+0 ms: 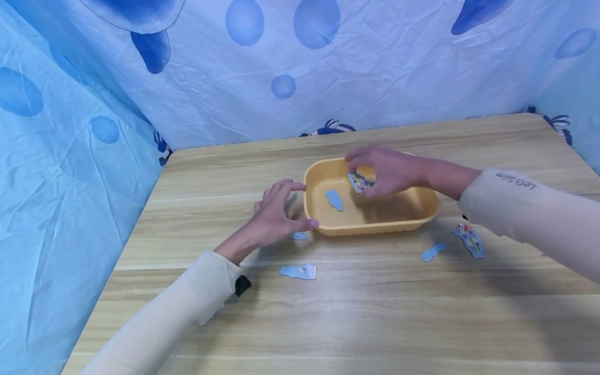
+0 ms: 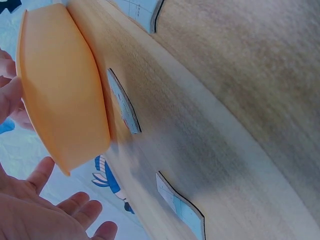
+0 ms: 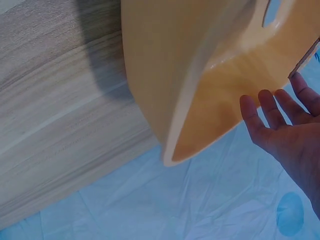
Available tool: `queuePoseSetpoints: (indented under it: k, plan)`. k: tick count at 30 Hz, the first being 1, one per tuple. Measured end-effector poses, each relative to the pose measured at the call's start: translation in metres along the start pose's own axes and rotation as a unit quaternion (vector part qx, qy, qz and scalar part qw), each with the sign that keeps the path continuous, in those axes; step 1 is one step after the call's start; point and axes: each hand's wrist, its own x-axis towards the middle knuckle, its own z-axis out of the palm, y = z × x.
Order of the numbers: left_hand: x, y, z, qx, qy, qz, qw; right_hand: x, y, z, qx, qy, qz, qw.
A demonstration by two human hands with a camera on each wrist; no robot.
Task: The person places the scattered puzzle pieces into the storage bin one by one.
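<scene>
A yellow-orange plastic basin (image 1: 370, 228) stands on the wooden table. My right hand (image 1: 396, 169) is over its inside, pinching a colourful, patterned puzzle piece (image 1: 359, 183) between thumb and fingers. In the right wrist view only a thin edge of that piece shows at the fingertips. One pale blue puzzle piece (image 1: 334, 200) lies on the basin's floor. At the basin's left end is my left hand (image 1: 275, 216), index fingertip and thumb tip at the rim, the other fingers spread loosely. The left wrist view shows this hand (image 2: 35, 212) beside the basin's outer wall (image 2: 62, 85).
Partly behind my left thumb lies a blue piece (image 1: 299, 236), with another blue piece (image 1: 298, 271) nearer the front. To the basin's front right are a small blue piece (image 1: 432, 252) and a multicoloured piece (image 1: 470, 240). Blue patterned cloth (image 1: 211, 94) hangs behind the table.
</scene>
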Motion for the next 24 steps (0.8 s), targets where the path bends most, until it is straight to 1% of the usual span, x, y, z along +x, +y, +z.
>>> queuePoseSetpoints:
  k: [9, 15, 20, 24]
  plan:
    - [0.001, -0.001, 0.0, 0.005, 0.003, 0.0, 1.0, 0.004, -0.003, 0.004, 0.002, -0.035, 0.033, 0.9988]
    - [0.001, -0.001, 0.0, 0.002, 0.001, -0.001, 1.0, 0.007, -0.002, 0.008, -0.002, -0.05, 0.024, 0.9985]
    - [0.0, -0.001, 0.001, 0.003, 0.002, -0.001, 1.0, 0.009, 0.0, 0.011, 0.003, -0.063, 0.026, 0.9977]
    - [0.0, -0.001, 0.001, 0.001, 0.002, 0.0, 1.0, 0.011, 0.002, 0.014, 0.006, -0.065, 0.017, 0.9977]
